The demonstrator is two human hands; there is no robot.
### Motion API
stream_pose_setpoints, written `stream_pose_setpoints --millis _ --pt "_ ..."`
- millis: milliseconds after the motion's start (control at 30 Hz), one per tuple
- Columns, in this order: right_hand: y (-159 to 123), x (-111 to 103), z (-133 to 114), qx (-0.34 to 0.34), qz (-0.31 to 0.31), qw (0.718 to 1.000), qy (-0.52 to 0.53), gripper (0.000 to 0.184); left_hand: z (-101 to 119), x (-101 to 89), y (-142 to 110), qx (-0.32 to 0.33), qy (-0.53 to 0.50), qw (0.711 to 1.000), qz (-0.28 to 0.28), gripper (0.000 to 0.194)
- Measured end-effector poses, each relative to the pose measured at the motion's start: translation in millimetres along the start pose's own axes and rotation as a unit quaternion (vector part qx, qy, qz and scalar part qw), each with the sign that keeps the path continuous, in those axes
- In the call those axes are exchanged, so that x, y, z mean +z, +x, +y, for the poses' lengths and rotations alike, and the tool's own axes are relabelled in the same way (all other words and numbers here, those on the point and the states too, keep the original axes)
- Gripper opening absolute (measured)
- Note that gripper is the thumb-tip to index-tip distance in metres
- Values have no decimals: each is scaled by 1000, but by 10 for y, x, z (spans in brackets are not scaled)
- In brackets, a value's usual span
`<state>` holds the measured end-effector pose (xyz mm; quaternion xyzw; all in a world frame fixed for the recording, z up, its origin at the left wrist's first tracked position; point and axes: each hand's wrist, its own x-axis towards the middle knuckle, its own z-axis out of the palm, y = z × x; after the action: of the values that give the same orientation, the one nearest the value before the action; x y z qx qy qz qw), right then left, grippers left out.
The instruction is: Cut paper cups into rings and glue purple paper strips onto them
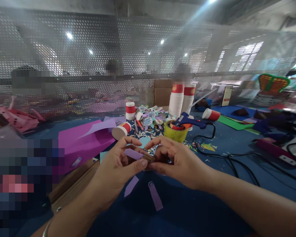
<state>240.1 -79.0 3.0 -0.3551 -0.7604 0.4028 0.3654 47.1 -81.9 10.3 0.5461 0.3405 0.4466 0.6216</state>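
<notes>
My left hand (118, 166) and my right hand (179, 161) meet over the blue table, fingers curled inward. Between their fingertips is a small brown piece (148, 158), partly hidden, whose kind I cannot make out. A purple paper strip (133, 154) shows within the left hand's fingers, beside the brown piece. Below the hands, on the table, lie a pointed purple paper strip (131, 186) and a longer purple strip (155, 196) with a curled cut-out at its top. Just beyond the fingers is a light blue paper piece (145, 141).
A blue glue gun (191, 121) rests across a yellow-green round container (175, 134), its black cable (227, 154) running right. Behind are stacked paper cups (176, 102) and a heap of paper pieces (150, 117). Purple sheets (86, 140) and a wooden board (75, 184) lie left.
</notes>
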Motion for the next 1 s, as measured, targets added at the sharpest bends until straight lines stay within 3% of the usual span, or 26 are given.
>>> stream_pose_setpoints --millis 267,467,567,800,1000 --pt "-28 27 -15 -15 -37 998 45 27 13 7 -7 -23 -4 999 -42 33" --pt "-3 20 11 2 -24 999 32 28 9 53 -20 -28 -2 1000 7 41" --pt "20 1 46 4 -8 1000 24 29 1 76 -23 -27 9 999 17 34" --pt "28 -14 83 4 16 1000 11 16 -2 65 -26 -58 14 998 35 38" --pt "25 0 48 13 0 1000 18 21 -23 84 -15 -44 40 997 40 21"
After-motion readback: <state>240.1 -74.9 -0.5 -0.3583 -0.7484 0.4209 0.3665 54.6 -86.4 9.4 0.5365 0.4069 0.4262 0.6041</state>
